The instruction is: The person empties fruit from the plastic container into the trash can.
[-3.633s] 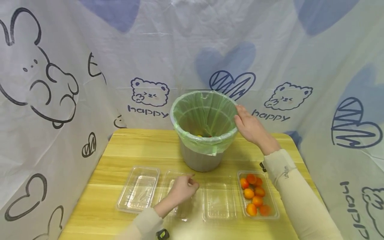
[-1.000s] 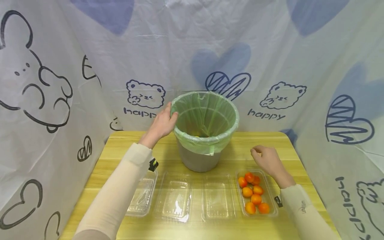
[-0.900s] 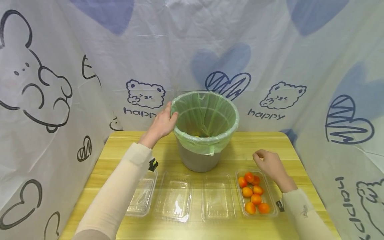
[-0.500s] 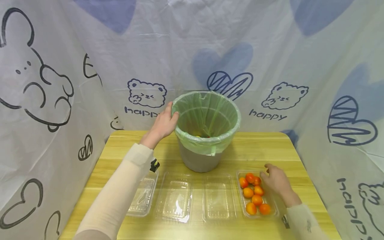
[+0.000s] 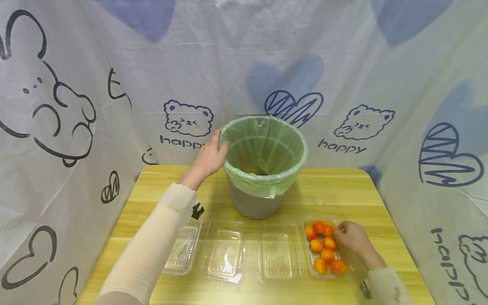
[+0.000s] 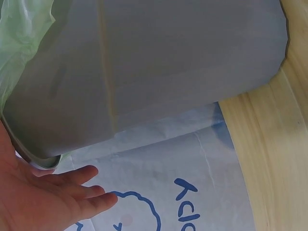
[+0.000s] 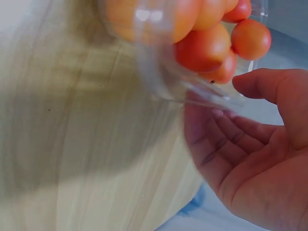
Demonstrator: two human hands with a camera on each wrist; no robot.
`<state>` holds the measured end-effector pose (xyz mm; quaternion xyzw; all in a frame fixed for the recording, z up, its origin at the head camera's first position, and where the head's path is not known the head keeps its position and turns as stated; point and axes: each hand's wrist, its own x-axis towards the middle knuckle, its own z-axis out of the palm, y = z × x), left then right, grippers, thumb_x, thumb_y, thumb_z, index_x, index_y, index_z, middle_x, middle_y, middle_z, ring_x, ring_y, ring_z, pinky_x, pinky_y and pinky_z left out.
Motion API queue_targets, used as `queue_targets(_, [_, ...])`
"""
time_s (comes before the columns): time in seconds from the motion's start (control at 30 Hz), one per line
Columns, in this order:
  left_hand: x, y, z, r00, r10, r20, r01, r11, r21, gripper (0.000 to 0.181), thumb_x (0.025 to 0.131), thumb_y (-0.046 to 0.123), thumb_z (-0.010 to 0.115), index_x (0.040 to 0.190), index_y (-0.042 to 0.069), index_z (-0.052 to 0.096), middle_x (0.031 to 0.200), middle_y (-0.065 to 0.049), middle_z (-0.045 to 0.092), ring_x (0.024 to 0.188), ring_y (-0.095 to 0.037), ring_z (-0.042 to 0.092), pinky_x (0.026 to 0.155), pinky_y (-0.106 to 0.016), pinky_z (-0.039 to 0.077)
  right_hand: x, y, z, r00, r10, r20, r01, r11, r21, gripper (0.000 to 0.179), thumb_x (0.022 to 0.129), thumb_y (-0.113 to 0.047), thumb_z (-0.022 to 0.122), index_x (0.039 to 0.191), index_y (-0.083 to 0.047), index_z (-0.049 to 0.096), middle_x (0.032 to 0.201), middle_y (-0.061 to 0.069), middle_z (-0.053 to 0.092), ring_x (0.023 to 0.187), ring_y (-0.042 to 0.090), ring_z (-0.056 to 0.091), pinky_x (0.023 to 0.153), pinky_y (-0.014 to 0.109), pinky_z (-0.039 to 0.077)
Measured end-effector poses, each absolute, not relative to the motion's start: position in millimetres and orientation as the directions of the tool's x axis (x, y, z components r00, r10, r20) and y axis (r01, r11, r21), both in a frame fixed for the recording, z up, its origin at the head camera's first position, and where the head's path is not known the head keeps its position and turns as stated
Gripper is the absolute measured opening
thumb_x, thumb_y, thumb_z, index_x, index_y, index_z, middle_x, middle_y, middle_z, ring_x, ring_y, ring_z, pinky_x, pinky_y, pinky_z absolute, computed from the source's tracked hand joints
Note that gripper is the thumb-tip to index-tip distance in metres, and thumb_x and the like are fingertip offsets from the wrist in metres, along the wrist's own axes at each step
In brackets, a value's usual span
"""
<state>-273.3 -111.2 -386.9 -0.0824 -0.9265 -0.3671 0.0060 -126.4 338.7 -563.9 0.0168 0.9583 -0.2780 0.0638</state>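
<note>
In the head view my left hand (image 5: 209,159) rests against the left rim of a grey bin (image 5: 257,203) lined with a green bag (image 5: 249,182). The left wrist view shows that hand's fingers (image 6: 94,204) stretched out past the bin's rim. At the right, my right hand (image 5: 354,237) is at the right edge of a clear plastic container (image 7: 226,102), which holds several small, smooth orange-red fruits (image 5: 316,245). In the right wrist view, curled fingers reach under its rim and the thumb (image 7: 255,83) lies above.
More clear plastic containers stand in a row on the wooden table (image 5: 175,178): a left one (image 5: 187,245) partly behind the left sleeve, a second (image 5: 225,254) and a third (image 5: 280,254). Yellow and red bits show deep in the bin. A printed cloth (image 5: 236,63) surrounds the table.
My left hand has moved from above the containers to the bin's left rim. The right hand has left the bin's right rim and come down to the fruit container's edge.
</note>
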Motion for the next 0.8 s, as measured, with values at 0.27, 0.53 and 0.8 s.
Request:
queue_targets(0.27, [-272.3, -109.8, -385.9, -0.987, 0.144, 0.068, 0.151, 0.717, 0.68, 0.069, 0.11, 0.039, 0.031, 0.17, 0.01, 0.013, 0.166, -0.029, 0.036, 0.152, -0.048, 0.039, 0.13, -0.057, 0.031, -122.8, 342.1, -572.9, -0.982, -0.027, -0.189, 0.095, 0.788, -0.608, 0.019, 0.1, -0.013, 0.057, 0.089, 0.0, 0.066, 0.06, 0.002, 0.058, 0.048, 0.015, 0.055, 0.043, 0.027, 0.051])
queue_targets(0.53, [-272.4, -108.3, -387.6, -0.987, 0.144, 0.067, 0.15, 0.711, 0.687, 0.068, 0.111, 0.039, 0.031, 0.17, 0.01, 0.013, 0.168, -0.027, 0.034, 0.153, -0.046, 0.038, 0.131, -0.055, 0.031, -122.8, 340.8, -568.6, -0.969, -0.026, -0.247, 0.148, 0.74, -0.656, 0.021, 0.105, -0.012, 0.057, 0.089, 0.0, 0.065, 0.056, 0.002, 0.054, 0.047, 0.016, 0.055, 0.043, 0.028, 0.051])
queue_targets(0.8, [-271.1, -110.7, -386.9, -0.987, 0.136, 0.087, 0.159, 0.711, 0.685, 0.068, 0.111, 0.037, 0.032, 0.17, 0.008, 0.013, 0.165, -0.027, 0.038, 0.149, -0.047, 0.043, 0.129, -0.056, 0.036, -131.0, 341.5, -562.2, -0.97, -0.024, -0.243, 0.152, 0.718, -0.679, 0.023, 0.106, -0.011, 0.054, 0.093, 0.004, 0.067, 0.059, 0.003, 0.058, 0.049, 0.017, 0.056, 0.045, 0.029, 0.052])
